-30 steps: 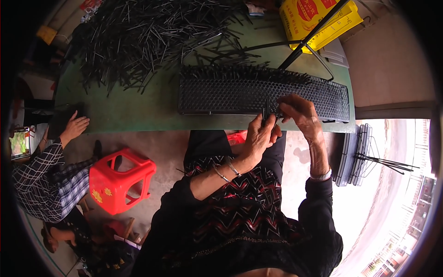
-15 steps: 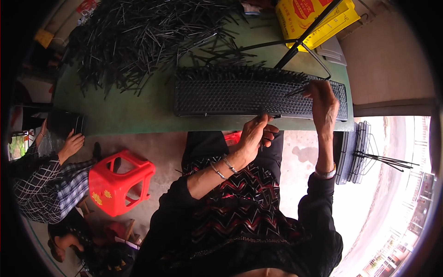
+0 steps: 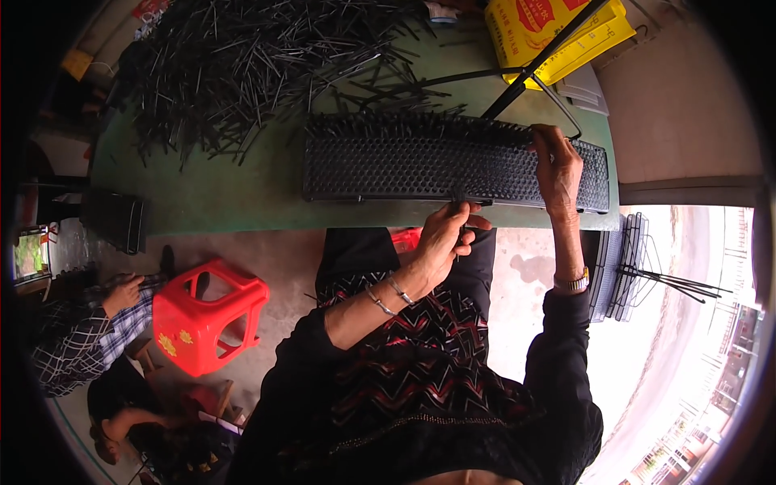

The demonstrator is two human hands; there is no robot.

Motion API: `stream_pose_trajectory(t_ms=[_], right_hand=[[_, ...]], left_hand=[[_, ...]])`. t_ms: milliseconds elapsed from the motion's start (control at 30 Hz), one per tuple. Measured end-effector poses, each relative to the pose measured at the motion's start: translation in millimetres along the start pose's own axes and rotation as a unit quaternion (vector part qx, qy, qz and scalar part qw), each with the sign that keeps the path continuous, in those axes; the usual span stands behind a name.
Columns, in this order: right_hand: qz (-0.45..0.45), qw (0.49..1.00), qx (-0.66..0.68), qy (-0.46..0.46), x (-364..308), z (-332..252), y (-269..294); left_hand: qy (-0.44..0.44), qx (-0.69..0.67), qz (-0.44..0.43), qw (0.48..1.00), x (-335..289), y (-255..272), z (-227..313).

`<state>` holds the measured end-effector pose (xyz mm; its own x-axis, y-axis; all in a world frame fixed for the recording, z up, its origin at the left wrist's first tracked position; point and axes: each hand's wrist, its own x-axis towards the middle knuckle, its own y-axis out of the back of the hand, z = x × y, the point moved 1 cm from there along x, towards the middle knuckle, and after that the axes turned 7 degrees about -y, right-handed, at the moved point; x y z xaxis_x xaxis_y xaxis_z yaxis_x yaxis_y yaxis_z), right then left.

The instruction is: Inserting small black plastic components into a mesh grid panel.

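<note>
A long black perforated panel [image 3: 404, 174] lies along the near edge of the green table, its face covered in small holes. Thin black strips [image 3: 404, 127] stand up in a dense row along its far side. My left hand [image 3: 440, 242] is closed at the panel's near edge, pinching a few black strips whose ends poke out past the fingers. Over the panel's right part, my right hand [image 3: 559, 174] is closed in a pinch at the far holes, by the right end of the standing row. Its fingers mostly cover the strip they grip.
A large heap of loose black strips [image 3: 242, 73] covers the table's far left. Black metal rods [image 3: 509, 95] and a yellow bag [image 3: 517, 32] are behind the panel. A red stool [image 3: 206, 323] stands at left near another person's hand [image 3: 123, 295]. More black racks [image 3: 618, 271] are at right.
My right hand has moved slightly up and away, carrying a strip from above the panel's face to its far holes. The left hand stays nearly in place. The other person's hand has moved down.
</note>
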<state>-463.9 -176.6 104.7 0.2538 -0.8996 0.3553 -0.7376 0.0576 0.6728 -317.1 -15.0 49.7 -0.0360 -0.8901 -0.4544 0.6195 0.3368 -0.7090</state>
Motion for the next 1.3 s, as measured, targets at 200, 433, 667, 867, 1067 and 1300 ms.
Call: stream_pose_trajectory(t_ms=[200,433,667,867,1067,1300], right_hand=[[0.014,0.994,-0.093,0.061,1.7,-4.5,2.4],[-0.016,0.992,-0.116,0.056,-3.8,1.8,3.4],[-0.084,0.995,-0.005,-0.055,-26.6,-7.4,2.6],[-0.324,0.911,0.199,-0.159,-45.9,-11.0,-7.9],[-0.411,0.877,0.168,-0.184,-37.3,-12.9,1.9],[-0.153,0.955,0.186,-0.174,-28.2,-13.4,35.3]], left_hand=[[0.008,0.02,-0.019,1.0,-3.8,-12.7,7.4],[-0.002,0.032,-0.041,0.999,-2.5,-11.6,4.5],[-0.018,0.063,-0.065,0.996,-3.5,-12.5,4.4],[0.0,0.063,-0.082,0.995,-4.7,-20.9,2.4],[0.006,0.071,-0.098,0.993,-2.9,-17.4,-4.1],[0.069,0.081,-0.085,0.991,-1.1,-17.5,3.2]])
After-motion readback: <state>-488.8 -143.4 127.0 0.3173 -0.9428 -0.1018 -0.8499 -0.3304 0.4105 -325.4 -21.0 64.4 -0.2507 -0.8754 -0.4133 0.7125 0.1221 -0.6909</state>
